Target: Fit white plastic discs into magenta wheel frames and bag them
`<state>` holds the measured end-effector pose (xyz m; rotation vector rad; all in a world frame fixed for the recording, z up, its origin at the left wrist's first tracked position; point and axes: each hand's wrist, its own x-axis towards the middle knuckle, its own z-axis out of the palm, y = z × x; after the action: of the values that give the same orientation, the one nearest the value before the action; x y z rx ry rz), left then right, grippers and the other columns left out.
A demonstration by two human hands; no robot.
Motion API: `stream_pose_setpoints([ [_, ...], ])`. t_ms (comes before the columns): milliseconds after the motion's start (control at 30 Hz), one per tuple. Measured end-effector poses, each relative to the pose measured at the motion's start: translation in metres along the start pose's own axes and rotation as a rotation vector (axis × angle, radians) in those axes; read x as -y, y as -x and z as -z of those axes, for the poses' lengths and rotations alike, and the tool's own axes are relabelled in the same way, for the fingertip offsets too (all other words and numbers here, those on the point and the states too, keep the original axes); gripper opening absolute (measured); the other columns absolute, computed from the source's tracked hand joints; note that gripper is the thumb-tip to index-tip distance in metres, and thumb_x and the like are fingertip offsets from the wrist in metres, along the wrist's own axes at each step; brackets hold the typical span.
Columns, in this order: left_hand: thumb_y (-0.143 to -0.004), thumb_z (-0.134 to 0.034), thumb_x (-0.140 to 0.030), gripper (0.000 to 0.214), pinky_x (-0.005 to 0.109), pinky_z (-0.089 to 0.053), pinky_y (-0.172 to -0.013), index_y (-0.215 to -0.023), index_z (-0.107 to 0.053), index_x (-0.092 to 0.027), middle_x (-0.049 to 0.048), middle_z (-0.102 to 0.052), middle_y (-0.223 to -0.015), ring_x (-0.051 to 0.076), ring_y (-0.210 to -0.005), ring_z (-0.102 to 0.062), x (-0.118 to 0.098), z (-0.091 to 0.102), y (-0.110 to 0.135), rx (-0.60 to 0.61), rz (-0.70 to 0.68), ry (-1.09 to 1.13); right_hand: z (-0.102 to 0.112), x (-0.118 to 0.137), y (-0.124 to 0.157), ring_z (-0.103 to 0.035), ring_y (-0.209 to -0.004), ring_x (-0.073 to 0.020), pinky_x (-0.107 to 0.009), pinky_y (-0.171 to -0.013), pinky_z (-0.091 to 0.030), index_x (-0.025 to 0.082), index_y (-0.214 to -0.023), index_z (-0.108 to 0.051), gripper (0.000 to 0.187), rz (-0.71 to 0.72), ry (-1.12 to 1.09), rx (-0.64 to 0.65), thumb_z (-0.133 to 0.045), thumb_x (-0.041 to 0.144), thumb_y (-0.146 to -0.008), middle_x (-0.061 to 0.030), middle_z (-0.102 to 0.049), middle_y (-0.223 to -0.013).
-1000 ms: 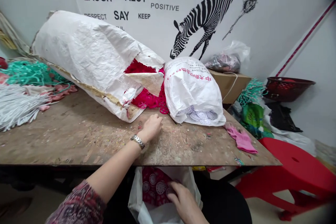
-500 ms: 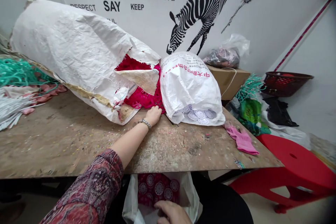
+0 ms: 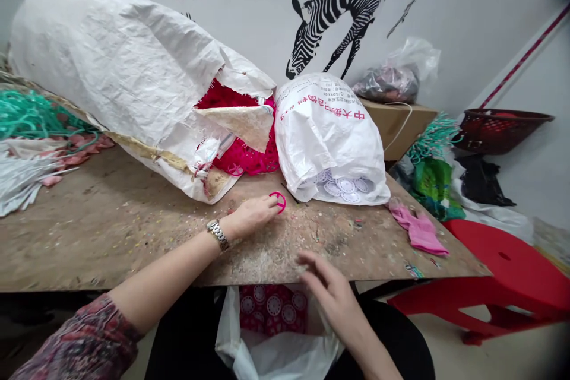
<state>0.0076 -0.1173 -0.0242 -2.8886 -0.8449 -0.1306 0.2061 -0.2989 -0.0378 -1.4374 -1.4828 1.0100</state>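
My left hand [image 3: 255,214], with a metal watch at the wrist, pinches a pink spoked plastic ring [image 3: 281,203] just over the table. Behind it a large white woven sack [image 3: 133,71] lies on its side, torn at the mouth, with many pink plastic pieces [image 3: 249,157] showing inside. Nearer to me my right hand [image 3: 327,285] hovers by the table's front edge, fingers apart and holding nothing. Below it an open white bag [image 3: 231,338] contains pink pieces with white discs [image 3: 274,306]. A second white sack [image 3: 329,136] lies behind the ring, white discs [image 3: 345,185] at its mouth.
The worn wooden table [image 3: 155,243] carries teal strands [image 3: 40,116] and white strips [image 3: 27,175] at the left. Pink cloth [image 3: 418,228] lies near its right edge. A red stool [image 3: 503,261] stands to the right, and a cardboard box [image 3: 401,124] is behind.
My left hand has drawn back from the torn sack's mouth with a pink ring in its fingers. My right hand has risen from the bag below to the table's edge.
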Motion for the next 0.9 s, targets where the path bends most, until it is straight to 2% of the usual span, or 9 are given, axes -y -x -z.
stream_pose_setpoints([
  [167, -0.097, -0.047, -0.017, 0.028, 0.031, -0.05, -0.089, -0.124, -0.055, -0.017, 0.0105, -0.06, -0.115, 0.021, -0.107, -0.059, -0.033, 0.007, 0.028, -0.082, -0.187, 0.024, -0.004, -0.01, -0.055, -0.069, -0.094, -0.0257, -0.039, -0.083, -0.054, 0.017, -0.116, -0.063, 0.043, 0.03, 0.025, -0.145, -0.053, 0.049, -0.089, -0.0128, -0.071, -0.11],
  [333, -0.097, -0.046, -0.017, 0.023, 0.035, -0.05, -0.091, -0.116, -0.059, -0.013, 0.0117, -0.061, -0.113, 0.023, -0.105, -0.058, -0.05, -0.004, 0.04, -0.166, -0.209, 0.087, -0.023, -0.01, -0.083, -0.067, -0.075, -0.0226, -0.035, -0.072, -0.053, 0.02, -0.088, -0.069, 0.026, 0.025, 0.048, -0.149, -0.058, 0.042, -0.085, -0.0062, -0.072, -0.08],
  [467, -0.097, -0.046, -0.016, 0.02, 0.036, -0.051, -0.092, -0.111, -0.061, -0.017, 0.0105, -0.06, -0.114, 0.022, -0.105, -0.058, -0.054, -0.013, 0.046, -0.371, 0.008, 0.379, -0.028, -0.014, -0.087, -0.065, -0.061, -0.0192, -0.029, -0.056, -0.051, 0.02, -0.083, -0.066, 0.023, -0.016, -0.021, -0.157, -0.057, 0.041, -0.082, -0.0035, -0.07, -0.072],
  [533, -0.096, -0.047, -0.016, 0.021, 0.037, -0.051, -0.093, -0.113, -0.059, -0.016, 0.011, -0.058, -0.114, 0.022, -0.108, -0.057, -0.056, -0.014, 0.048, -0.509, 0.203, 0.543, -0.027, -0.016, -0.086, -0.064, -0.056, -0.0176, -0.027, -0.051, -0.049, 0.019, -0.084, -0.064, 0.025, -0.04, -0.067, -0.17, -0.058, 0.044, -0.081, -0.0028, -0.069, -0.07],
  [600, -0.094, -0.05, -0.021, 0.021, 0.035, -0.054, -0.085, -0.112, -0.059, -0.016, 0.0106, -0.058, -0.109, 0.021, -0.101, -0.059, -0.061, -0.013, 0.048, -0.576, 0.419, 0.777, -0.023, -0.017, -0.085, -0.062, -0.052, -0.0168, -0.027, -0.049, -0.048, 0.019, -0.084, -0.063, 0.027, -0.059, -0.105, -0.182, -0.059, 0.045, -0.079, -0.0019, -0.068, -0.067],
  [667, -0.092, -0.055, -0.031, 0.024, 0.029, -0.056, -0.066, -0.111, -0.058, -0.016, 0.0083, -0.058, -0.103, 0.019, -0.086, -0.062, -0.068, -0.01, 0.048, -0.552, 0.622, 1.139, -0.02, -0.016, -0.083, -0.062, -0.051, -0.0169, -0.026, -0.048, -0.048, 0.019, -0.082, -0.063, 0.028, -0.067, -0.134, -0.188, -0.06, 0.046, -0.078, -0.0015, -0.068, -0.064],
  [733, -0.09, -0.058, -0.04, 0.032, 0.024, -0.053, -0.052, -0.113, -0.056, -0.017, 0.0063, -0.057, -0.1, 0.015, -0.073, -0.062, -0.077, -0.006, 0.047, -0.452, 0.729, 1.497, -0.017, -0.015, -0.081, -0.063, -0.053, -0.0174, -0.027, -0.049, -0.048, 0.019, -0.082, -0.064, 0.028, -0.065, -0.151, -0.188, -0.061, 0.047, -0.078, -0.0018, -0.068, -0.064],
  [800, -0.088, -0.06, -0.045, 0.037, 0.022, -0.052, -0.048, -0.113, -0.055, -0.017, 0.004, -0.058, -0.094, 0.012, -0.064, -0.061, -0.085, -0.002, 0.046, -0.344, 0.765, 1.771, -0.016, -0.012, -0.079, -0.064, -0.058, -0.0179, -0.027, -0.053, -0.05, 0.019, -0.083, -0.066, 0.028, -0.051, -0.159, -0.192, -0.062, 0.046, -0.078, -0.0025, -0.069, -0.068],
  [900, -0.088, -0.061, -0.048, 0.039, 0.021, -0.053, -0.049, -0.111, -0.056, -0.016, 0.0025, -0.06, -0.086, 0.01, -0.057, -0.061, -0.094, 0.0, 0.045, -0.234, 0.768, 2.0, -0.015, -0.006, -0.073, -0.065, -0.063, -0.0182, -0.028, -0.059, -0.052, 0.019, -0.084, -0.068, 0.026, -0.015, -0.156, -0.188, -0.064, 0.044, -0.079, -0.0028, -0.071, -0.071],
])
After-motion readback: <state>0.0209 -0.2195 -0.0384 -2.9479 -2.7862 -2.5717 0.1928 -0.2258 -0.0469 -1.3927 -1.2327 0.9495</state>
